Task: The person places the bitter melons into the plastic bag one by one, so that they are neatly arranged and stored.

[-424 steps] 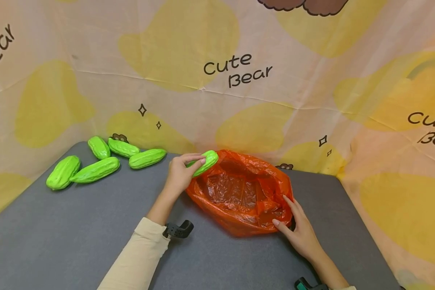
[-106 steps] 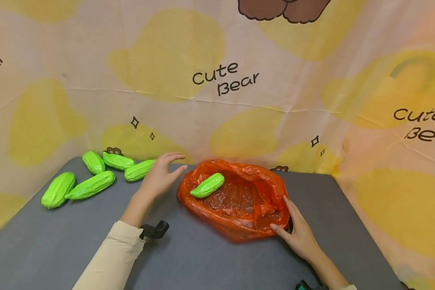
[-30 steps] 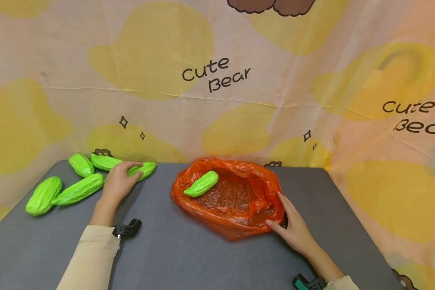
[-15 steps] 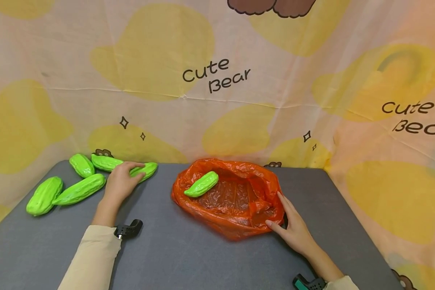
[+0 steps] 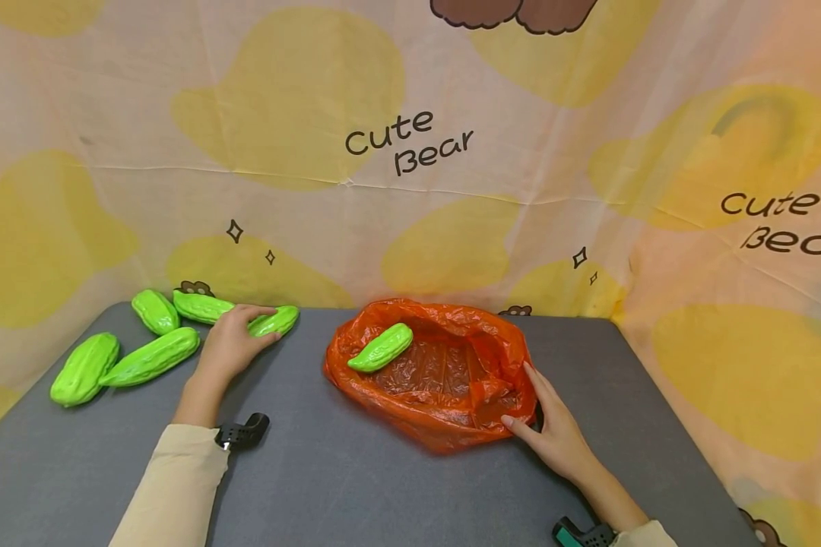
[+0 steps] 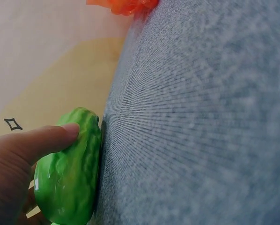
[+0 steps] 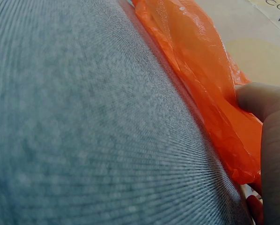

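In the head view my left hand [image 5: 231, 342] grips a glossy green bitter melon [image 5: 283, 320] at the back left of the table. The left wrist view shows the thumb pressed on the melon [image 6: 70, 183], with fingertips curled beneath it, partly hidden. My right hand [image 5: 554, 425] holds the right rim of an orange-red plastic bag [image 5: 438, 437], its mouth spread wide. Inside the bag's left side lies another bitter melon [image 5: 381, 348]. Close up in the right wrist view, the thumb [image 7: 252, 99] bears on the bag's film [image 7: 215, 108].
Several more bitter melons lie left of my left hand, among them an upright one [image 5: 154, 311], a slanting one [image 5: 152, 357] and a thick one [image 5: 85, 368]. The grey table [image 5: 356, 494] ends at a printed cloth backdrop [image 5: 301, 251].
A bitter melon went from my left hand into the bag. The left hand then moved left to another melon, its thumb now shifted rightward along it. My right hand stays at the bag's rim.
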`<state>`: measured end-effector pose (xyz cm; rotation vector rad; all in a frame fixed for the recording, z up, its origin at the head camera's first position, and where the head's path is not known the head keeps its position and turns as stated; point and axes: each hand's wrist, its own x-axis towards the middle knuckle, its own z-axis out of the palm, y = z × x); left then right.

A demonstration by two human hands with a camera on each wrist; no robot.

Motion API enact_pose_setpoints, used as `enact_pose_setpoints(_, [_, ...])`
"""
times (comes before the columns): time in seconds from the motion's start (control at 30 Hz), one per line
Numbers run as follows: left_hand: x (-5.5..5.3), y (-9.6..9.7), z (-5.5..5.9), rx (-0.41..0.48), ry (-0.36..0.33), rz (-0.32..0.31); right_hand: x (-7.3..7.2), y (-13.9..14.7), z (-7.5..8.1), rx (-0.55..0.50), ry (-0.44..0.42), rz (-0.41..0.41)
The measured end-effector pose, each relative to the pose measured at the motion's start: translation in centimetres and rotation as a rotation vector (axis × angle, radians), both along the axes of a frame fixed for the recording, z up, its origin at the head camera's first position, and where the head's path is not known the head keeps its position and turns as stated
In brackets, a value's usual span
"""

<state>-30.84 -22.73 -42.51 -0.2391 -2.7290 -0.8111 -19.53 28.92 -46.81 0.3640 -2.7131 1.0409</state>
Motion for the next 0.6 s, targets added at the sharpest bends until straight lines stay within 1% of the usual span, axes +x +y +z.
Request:
enact_pose_setpoints(0.23, [0.00, 0.04, -0.02, 0.000, 0.008, 0.000, -0.03, 0.04, -0.04, 0.001, -0.002, -0.003])
enact_pose_setpoints(0.43, [-0.02, 0.06, 0.02, -0.004, 0.003, -0.002, -0.08, 0.08, -0.12, 0.001, 0.009, 0.002])
enact_pose_setpoints(0.6, [0.07, 0.20, 0.11, 0.001, 0.014, 0.002, -0.11, 0.07, -0.10, -0.006, 0.023, 0.011])
